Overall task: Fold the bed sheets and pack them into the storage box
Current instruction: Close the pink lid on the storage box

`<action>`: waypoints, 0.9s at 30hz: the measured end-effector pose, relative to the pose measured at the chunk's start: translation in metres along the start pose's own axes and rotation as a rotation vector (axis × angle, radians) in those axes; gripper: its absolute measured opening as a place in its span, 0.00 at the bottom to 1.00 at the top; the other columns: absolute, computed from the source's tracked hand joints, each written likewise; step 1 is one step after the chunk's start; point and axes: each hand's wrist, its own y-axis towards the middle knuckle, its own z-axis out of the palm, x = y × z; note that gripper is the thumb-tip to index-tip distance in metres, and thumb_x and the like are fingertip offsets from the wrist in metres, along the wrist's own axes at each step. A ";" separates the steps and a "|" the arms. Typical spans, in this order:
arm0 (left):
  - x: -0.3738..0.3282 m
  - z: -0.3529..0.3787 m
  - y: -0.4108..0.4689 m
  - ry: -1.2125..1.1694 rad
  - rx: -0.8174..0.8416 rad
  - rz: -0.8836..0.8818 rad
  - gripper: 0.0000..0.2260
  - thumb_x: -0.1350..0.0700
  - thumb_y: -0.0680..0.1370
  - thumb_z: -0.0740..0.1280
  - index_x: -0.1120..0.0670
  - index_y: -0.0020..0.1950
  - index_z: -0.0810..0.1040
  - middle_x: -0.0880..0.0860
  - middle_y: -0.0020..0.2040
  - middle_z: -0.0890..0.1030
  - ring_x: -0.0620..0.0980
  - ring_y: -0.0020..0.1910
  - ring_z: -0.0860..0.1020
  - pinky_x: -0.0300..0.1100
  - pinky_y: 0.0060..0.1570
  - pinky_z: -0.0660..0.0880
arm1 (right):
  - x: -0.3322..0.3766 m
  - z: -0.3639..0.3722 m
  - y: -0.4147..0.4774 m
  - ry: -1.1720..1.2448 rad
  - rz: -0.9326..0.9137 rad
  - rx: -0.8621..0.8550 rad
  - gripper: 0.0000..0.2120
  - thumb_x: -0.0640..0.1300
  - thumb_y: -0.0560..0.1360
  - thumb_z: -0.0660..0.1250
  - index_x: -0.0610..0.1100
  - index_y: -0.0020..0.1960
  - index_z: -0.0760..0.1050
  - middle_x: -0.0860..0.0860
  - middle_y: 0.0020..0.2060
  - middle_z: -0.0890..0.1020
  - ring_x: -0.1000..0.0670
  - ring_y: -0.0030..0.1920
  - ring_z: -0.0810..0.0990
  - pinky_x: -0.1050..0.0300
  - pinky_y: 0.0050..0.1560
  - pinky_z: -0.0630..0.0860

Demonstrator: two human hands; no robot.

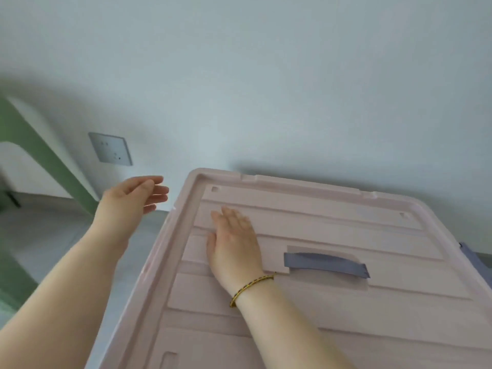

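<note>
Pale pink storage box lid (332, 227) — ribbed, with a raised rim and a grey-blue strap handle (326, 264) across the middle. Far edge close to the wall (266, 89), left edge running back toward the camera. Near and right sides cut off, long axis unclear, contents hidden. Right hand (234, 241) flat on the lid, fingers straight, gripping nothing. Left hand (133, 195) open in the air — just left of the rim.
</note>
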 end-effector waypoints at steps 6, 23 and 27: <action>0.108 -0.070 0.012 0.218 0.088 -0.487 0.14 0.51 0.81 0.54 0.56 0.61 0.70 0.57 0.62 0.75 0.53 0.52 0.72 0.43 0.52 0.66 | 0.052 0.029 0.022 -0.141 0.022 0.297 0.22 0.48 0.81 0.48 0.44 0.74 0.54 0.47 0.76 0.47 0.47 0.75 0.44 0.51 0.73 0.40; 0.055 -0.037 -0.020 0.227 0.241 -0.185 0.10 0.57 0.77 0.62 0.43 0.53 0.68 0.47 0.40 0.75 0.46 0.35 0.73 0.26 0.24 0.67 | 0.065 0.041 0.014 -0.127 0.206 0.140 0.21 0.42 0.79 0.54 0.41 0.71 0.60 0.44 0.74 0.57 0.42 0.75 0.48 0.32 0.69 0.48; 0.053 -0.030 -0.021 0.391 0.244 -0.164 0.07 0.58 0.77 0.59 0.46 0.52 0.67 0.53 0.45 0.73 0.51 0.38 0.71 0.35 0.32 0.66 | 0.059 0.040 0.016 -0.164 0.208 0.257 0.21 0.44 0.81 0.45 0.45 0.74 0.50 0.50 0.75 0.50 0.49 0.75 0.45 0.33 0.69 0.44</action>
